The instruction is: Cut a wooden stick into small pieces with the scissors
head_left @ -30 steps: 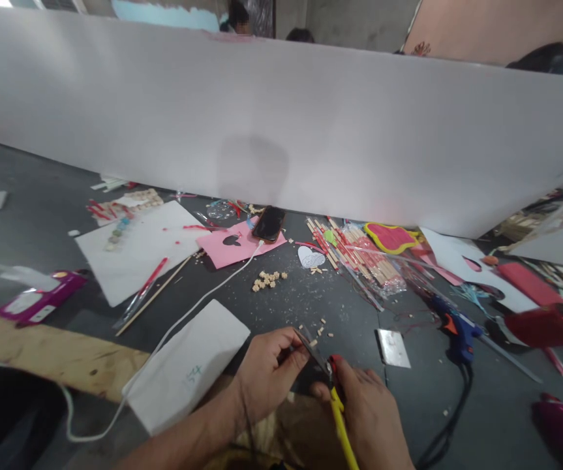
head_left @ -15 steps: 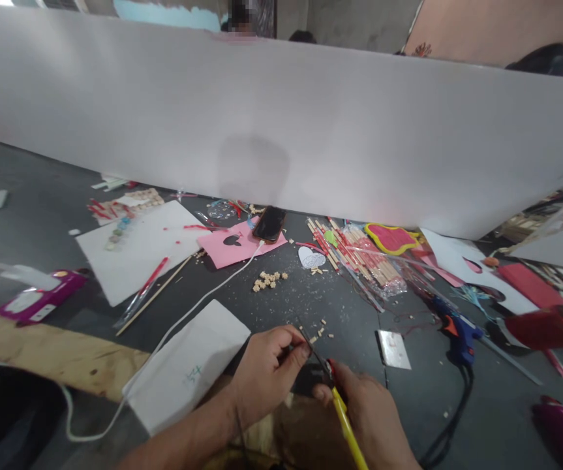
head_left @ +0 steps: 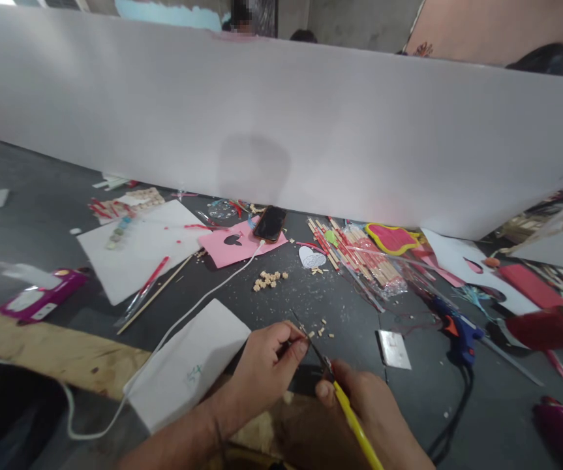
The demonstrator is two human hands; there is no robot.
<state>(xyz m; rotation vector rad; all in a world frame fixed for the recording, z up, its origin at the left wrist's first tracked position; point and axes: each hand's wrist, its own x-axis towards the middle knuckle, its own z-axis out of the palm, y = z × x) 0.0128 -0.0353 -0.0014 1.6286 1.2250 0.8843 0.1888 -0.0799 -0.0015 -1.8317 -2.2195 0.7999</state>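
Observation:
My right hand (head_left: 372,408) is wrapped around a yellow-handled tool (head_left: 354,421) with a narrow dark blade. The blade points up and to the left, passing beside the fingertips of my left hand (head_left: 266,362). Thumb and forefinger of that hand are pinched together at the blade; whatever is between them is too small or hidden. Just beyond the blade lie small wooden bits (head_left: 324,329). Farther off is a small heap of pale wooden pieces (head_left: 269,281).
A white panel (head_left: 164,111) stands behind the table. A white box (head_left: 188,369) lies left, with a white cable (head_left: 197,307) running to a phone (head_left: 269,224). Wooden sticks (head_left: 359,254) lie at the back. On the right are a blue glue gun (head_left: 462,336) and a silvery square (head_left: 393,349).
My right hand and the yellow handle have shifted slightly right and down, and the handle's angle has changed a little. My left hand stays pinched in nearly the same spot.

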